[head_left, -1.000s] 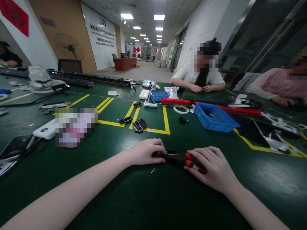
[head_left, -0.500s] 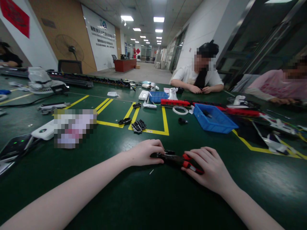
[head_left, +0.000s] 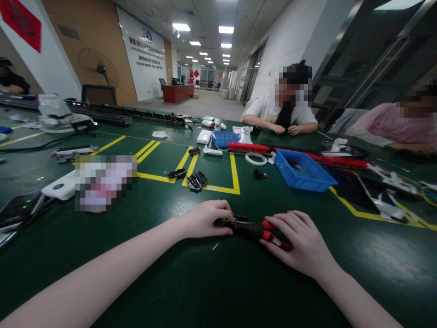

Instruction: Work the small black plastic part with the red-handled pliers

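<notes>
My right hand [head_left: 297,239] is wrapped round the red and black handles of a pair of pliers [head_left: 251,228], whose head points left. The fingers of my left hand [head_left: 213,218] pinch a small black part [head_left: 225,222] at the head of the pliers; its outline is partly hidden by the fingers. Just below my left hand a thin white sliver [head_left: 215,246] lies on the dark green table [head_left: 218,291]. Beyond my hands sits a pile of small black parts [head_left: 197,181], with another black piece [head_left: 177,173] to its left.
A blue bin [head_left: 303,171] stands at the back right, near a white ring [head_left: 256,158] and a black cylinder [head_left: 260,173]. A white device [head_left: 58,187] lies at the left beside a blurred object. Two people sit across the table on the right.
The pliers and my right hand have shifted very slightly to the right. My left hand keeps its pinch in nearly the same place.
</notes>
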`<state>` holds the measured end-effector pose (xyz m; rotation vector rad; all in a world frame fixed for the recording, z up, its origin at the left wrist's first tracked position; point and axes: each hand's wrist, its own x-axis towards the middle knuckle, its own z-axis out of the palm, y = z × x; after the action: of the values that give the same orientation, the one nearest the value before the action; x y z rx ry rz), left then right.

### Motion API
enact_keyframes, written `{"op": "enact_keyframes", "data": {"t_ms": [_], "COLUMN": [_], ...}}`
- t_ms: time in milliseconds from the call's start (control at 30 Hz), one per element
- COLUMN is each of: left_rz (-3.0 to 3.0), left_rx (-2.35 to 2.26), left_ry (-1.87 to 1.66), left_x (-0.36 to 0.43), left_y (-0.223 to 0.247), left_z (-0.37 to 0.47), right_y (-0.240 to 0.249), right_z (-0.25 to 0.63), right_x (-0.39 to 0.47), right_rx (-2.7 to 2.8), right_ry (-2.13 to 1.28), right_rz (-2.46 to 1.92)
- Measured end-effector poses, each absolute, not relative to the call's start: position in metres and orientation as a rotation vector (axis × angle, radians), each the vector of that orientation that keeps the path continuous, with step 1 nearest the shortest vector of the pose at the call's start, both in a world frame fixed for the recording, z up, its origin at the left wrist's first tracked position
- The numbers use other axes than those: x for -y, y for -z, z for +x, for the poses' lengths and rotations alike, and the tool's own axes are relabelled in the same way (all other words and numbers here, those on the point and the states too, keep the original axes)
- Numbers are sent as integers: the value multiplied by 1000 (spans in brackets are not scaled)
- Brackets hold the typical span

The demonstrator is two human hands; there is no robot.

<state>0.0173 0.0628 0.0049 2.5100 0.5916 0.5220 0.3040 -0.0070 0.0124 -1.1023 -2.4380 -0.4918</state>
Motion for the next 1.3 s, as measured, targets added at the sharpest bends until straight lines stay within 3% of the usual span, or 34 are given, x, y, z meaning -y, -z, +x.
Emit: {"op": "enact_keyframes", "data": {"t_ms": [1300], "left_rz": [2542], "left_rx": [-582], "left_ry": [-533], "left_x": [-62], "left_y": [-5], "left_z": [17], "right_y": [-13], "right_z": [301], "right_x": [9], "right_rx": [2451], "right_ry": [285], "right_rz": [-1172]}}
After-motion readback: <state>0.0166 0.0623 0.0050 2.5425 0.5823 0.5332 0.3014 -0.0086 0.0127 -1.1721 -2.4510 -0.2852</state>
